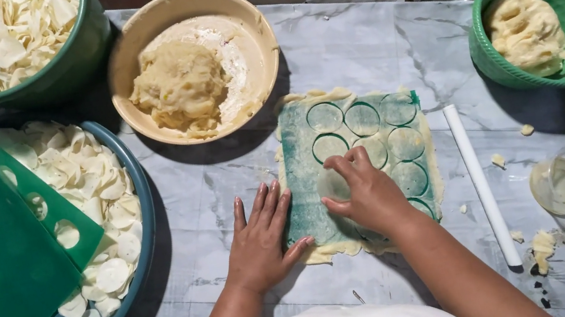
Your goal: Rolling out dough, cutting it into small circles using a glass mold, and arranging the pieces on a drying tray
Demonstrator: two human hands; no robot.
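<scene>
– Fingers? R hand [366, 194] fingers [345, 164] bunched round a cutter [333, 184], pressing dough sheet [358, 168].
– L hand [260, 240]?
– Flat, fingers spread, just left of cutter, thumb on sheet edge. Roller [481, 185] lay right.

A thin dough sheet [356, 161] lies flat on a green mat [301, 178] at the table's middle, scored with round cut circles.

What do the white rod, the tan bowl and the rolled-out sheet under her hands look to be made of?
White rod: likely plastic pipe, smooth and evenly round.
Tan bowl: probably plastic, with a thin, even, matte rim.
Rolled-out sheet: soft pale dough, thin enough to show the green mat beneath, with round cuts in it.
</scene>
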